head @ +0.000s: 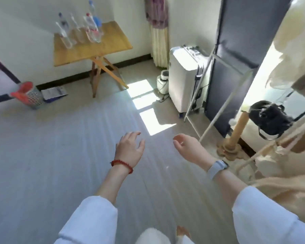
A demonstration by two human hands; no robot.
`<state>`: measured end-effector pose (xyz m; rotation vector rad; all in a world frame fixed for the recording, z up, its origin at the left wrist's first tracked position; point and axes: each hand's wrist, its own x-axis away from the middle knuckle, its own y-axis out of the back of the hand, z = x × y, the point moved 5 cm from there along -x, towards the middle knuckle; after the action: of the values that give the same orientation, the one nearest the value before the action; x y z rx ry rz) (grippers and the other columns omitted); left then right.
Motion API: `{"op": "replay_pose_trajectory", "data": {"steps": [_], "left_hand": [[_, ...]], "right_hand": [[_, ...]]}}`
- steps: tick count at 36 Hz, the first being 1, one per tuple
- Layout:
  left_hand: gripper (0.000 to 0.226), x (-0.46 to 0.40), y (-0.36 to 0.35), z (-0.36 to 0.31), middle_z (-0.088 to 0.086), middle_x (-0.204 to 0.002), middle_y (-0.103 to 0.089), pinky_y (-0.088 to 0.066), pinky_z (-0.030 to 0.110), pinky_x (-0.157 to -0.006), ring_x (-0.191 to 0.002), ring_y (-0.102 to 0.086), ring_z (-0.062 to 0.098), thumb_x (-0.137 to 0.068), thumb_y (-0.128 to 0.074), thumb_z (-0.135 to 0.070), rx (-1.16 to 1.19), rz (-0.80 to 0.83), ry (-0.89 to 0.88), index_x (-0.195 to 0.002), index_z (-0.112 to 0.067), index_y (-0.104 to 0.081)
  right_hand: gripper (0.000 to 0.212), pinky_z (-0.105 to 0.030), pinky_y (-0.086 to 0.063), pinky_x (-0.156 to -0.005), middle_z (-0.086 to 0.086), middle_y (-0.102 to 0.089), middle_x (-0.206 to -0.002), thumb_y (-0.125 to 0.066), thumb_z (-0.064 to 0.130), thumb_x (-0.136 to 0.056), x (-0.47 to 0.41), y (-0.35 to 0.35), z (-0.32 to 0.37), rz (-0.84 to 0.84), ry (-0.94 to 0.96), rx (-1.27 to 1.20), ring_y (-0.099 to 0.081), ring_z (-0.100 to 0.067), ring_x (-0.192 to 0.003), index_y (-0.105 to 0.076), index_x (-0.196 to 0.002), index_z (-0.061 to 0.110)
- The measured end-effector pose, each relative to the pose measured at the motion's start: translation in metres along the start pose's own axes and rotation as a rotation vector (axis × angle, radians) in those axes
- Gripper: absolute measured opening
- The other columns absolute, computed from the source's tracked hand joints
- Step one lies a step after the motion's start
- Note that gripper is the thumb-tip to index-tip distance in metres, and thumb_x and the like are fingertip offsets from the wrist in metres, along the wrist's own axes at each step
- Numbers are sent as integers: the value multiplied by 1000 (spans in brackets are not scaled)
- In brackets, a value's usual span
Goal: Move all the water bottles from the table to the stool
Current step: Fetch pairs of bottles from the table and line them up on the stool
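Currently, head view:
Water bottles [79, 30]: clustered upright on the far-left part of the wooden table [102, 44], by the wall.
Left hand [129, 149]: held out over the floor, fingers [136, 133] spread and relaxed, holding nothing.
Right hand [188, 147]: palm turned inward, fingers loosely curled, holding nothing.
Suitcase [183, 76]: standing right of the table.

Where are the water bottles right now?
In the head view, the water bottles stand clustered on the wooden folding table at upper left, against the white wall, far from both hands.
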<state>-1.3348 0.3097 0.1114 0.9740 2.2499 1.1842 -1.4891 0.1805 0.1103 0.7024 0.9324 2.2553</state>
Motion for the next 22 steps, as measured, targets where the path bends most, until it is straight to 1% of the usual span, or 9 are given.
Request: {"op": "replay_pose_trajectory", "data": {"steps": [3, 6, 8, 11, 14, 18, 22], "left_hand": [[34, -35, 19, 41, 7, -124, -56, -38, 40, -101, -118, -48, 24, -90, -50, -24, 16, -48, 113, -121, -11, -54], [34, -69, 36, 90, 8, -125, -55, -37, 36, -102, -119, -48, 24, -89, -51, -23, 52, -93, 257, -121, -11, -54], [34, -95, 48, 123, 9, -125, -55, -37, 36, -101, -119, -48, 25, -88, -53, -23, 60, -120, 336, -120, -10, -54], [35, -146, 69, 173, 12, -122, -57, -40, 37, -99, -115, -51, 28, -87, -55, -22, 68, -164, 409, -119, -9, -55], [35, -211, 95, 215, 12, -123, -57, -40, 37, -99, -116, -50, 28, -88, -54, -22, 72, -203, 423, -121, -9, -54], [35, -308, 139, 257, 8, -126, -55, -40, 37, -99, -118, -49, 25, -90, -51, -24, 69, -248, 411, -122, -11, -53], [35, -401, 180, 288, 7, -126, -55, -41, 38, -100, -118, -49, 24, -90, -51, -24, 94, -298, 387, -122, -11, -53]], "right_hand": [[29, -37, -47, -92, -2, -66, -114, -43, 27, -93, -63, -17, 43, 79, 93, 9, -60, -24, -106, -60, -113, 14], [25, -36, -48, -90, -1, -67, -111, -44, 28, -91, -124, -38, 80, 139, 160, 20, -62, -23, -102, -61, -107, 18], [26, -32, -47, -88, -1, -67, -111, -45, 26, -92, -162, -54, 105, 187, 201, 29, -62, -23, -99, -61, -109, 16], [26, -30, -46, -85, -5, -67, -111, -46, 23, -93, -224, -73, 143, 224, 242, 31, -62, -25, -97, -61, -111, 11], [27, -29, -46, -83, -5, -67, -110, -45, 23, -93, -297, -87, 189, 228, 281, 58, -63, -25, -98, -61, -110, 11], [29, -31, -47, -86, -7, -67, -113, -44, 24, -94, -391, -97, 269, 242, 336, 75, -63, -25, -102, -60, -113, 9], [30, -25, -44, -85, -7, -65, -118, -44, 22, -95, -475, -98, 343, 210, 394, 53, -62, -23, -105, -60, -116, 8]]}}
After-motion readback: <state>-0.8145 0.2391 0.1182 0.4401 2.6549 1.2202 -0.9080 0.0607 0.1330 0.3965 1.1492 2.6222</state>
